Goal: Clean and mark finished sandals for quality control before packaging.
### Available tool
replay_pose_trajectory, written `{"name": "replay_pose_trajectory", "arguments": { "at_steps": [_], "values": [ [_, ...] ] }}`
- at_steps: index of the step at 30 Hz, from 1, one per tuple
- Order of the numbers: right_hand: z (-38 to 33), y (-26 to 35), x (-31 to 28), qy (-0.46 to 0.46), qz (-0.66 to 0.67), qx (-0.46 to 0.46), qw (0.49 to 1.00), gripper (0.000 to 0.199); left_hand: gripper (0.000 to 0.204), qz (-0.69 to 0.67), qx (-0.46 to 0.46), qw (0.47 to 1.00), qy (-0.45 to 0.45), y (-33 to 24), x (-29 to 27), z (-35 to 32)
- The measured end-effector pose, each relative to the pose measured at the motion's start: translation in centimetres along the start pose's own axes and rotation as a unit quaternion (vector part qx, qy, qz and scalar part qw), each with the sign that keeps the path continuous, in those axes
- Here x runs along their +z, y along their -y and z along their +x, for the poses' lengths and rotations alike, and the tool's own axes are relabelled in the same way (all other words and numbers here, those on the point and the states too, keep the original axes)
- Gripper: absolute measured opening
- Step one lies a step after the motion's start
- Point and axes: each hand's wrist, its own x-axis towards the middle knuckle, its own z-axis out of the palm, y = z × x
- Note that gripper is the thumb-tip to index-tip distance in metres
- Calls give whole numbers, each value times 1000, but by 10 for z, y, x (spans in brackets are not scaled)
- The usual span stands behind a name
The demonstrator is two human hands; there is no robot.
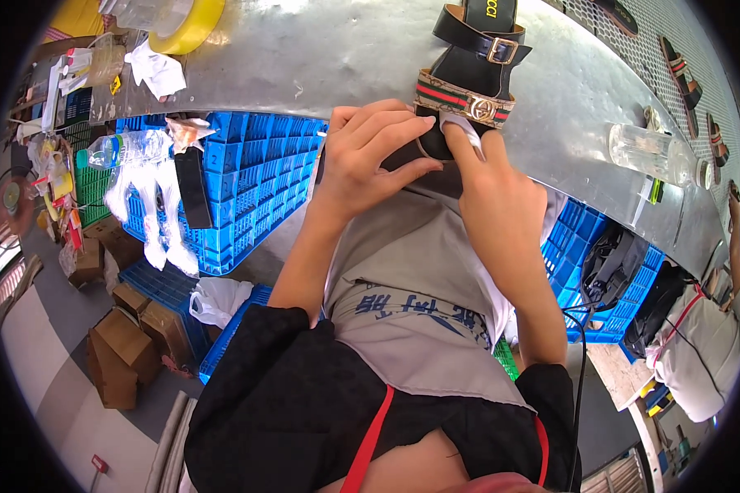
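A black sandal (467, 72) lies on the metal bench, its toe toward me. It has a dark buckled strap and a patterned strap with a green-red stripe and a round metal ornament. My left hand (368, 152) is curled at the left of the toe, thumb and forefinger closing on its edge. My right hand (501, 193) presses a small white cloth (462, 130) onto the footbed just below the patterned strap, its forefinger pushing down. Much of the cloth and the toe is hidden by my fingers.
The metal bench (304, 66) carries yellow tape (187, 29), crumpled tissue (154, 70) and a clear bottle (654, 154). More sandals (681, 78) lie on a patterned surface at right. Blue crates (251, 177) stand below. Another person (703, 353) is at the right edge.
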Motion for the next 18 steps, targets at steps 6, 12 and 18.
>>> {"name": "replay_pose_trajectory", "arguments": {
  "at_steps": [6, 12, 18],
  "values": [
    [-16, 1, -4, 36, -19, 10, 999, 41, 56, -5, -4, 1000, 6, -2, -1, 3],
    [-8, 8, 3, -8, -60, -6, 998, 53, 49, -11, -6, 1000, 14, 1, -1, 0],
    [1, 0, 0, -17, -56, -24, 998, 50, 38, -9, 4, 1000, 15, -2, 0, 5]
  ]
}}
